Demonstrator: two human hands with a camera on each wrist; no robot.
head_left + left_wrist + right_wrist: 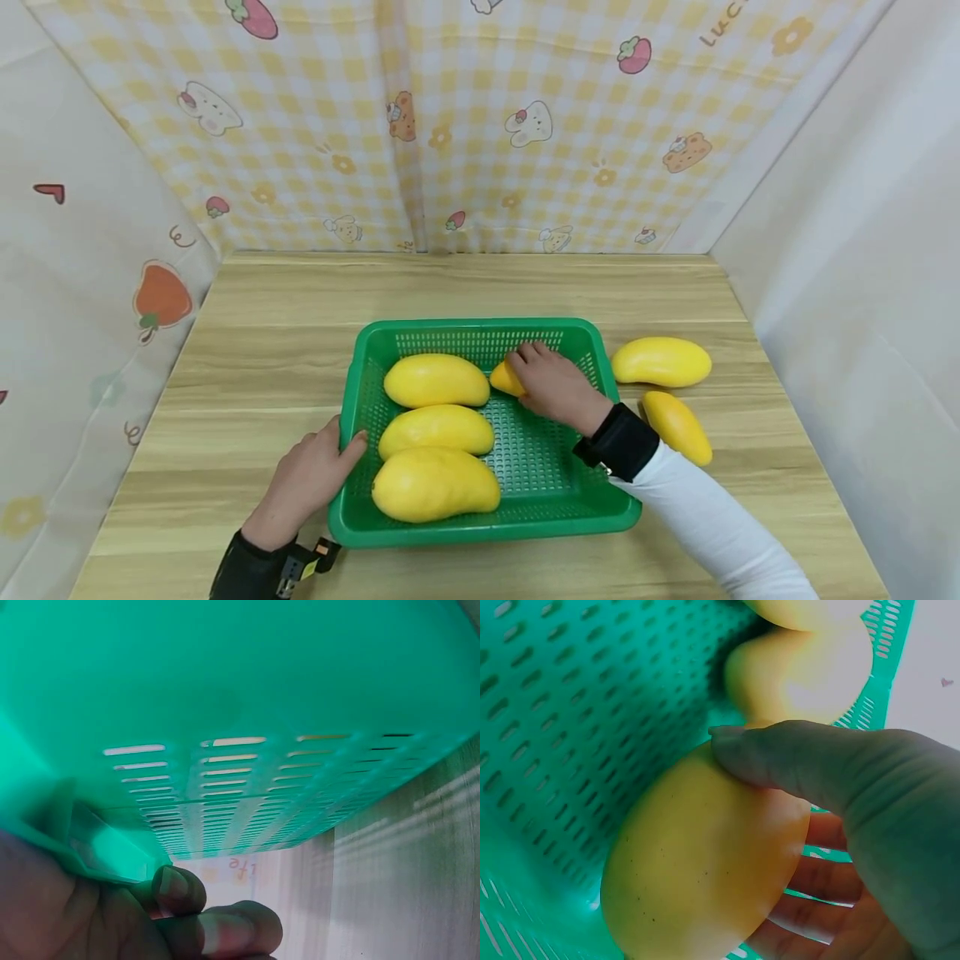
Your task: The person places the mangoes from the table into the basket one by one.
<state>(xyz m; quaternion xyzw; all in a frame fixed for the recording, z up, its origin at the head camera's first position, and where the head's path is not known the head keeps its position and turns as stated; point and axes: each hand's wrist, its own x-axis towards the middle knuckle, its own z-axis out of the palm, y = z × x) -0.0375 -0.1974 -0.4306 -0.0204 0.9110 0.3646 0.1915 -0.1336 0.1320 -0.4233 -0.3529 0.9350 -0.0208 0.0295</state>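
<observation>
A green plastic basket (pixel 480 533) with slotted walls stands on the table. My left hand (pixel 311 471) grips its left rim, the thumb over the edge and the fingers outside under the lip, as the left wrist view shows. Inside, my right hand (pixel 555 387) holds a small orange-yellow mango (pixel 705 862) at the far right, thumb on one side and fingers on the other. Three larger yellow mangoes lie along the left half: a back mango (pixel 437 380), a middle mango (pixel 437 431) and a front mango (pixel 435 485).
Right of the basket a yellow mango (pixel 662 362) and a smaller orange-yellow mango (pixel 677 427) lie on the wooden table (pixel 247 333). A checked cloth (pixel 465 167) hangs behind, with white cloths at both sides. My right forearm crosses the basket's right rim.
</observation>
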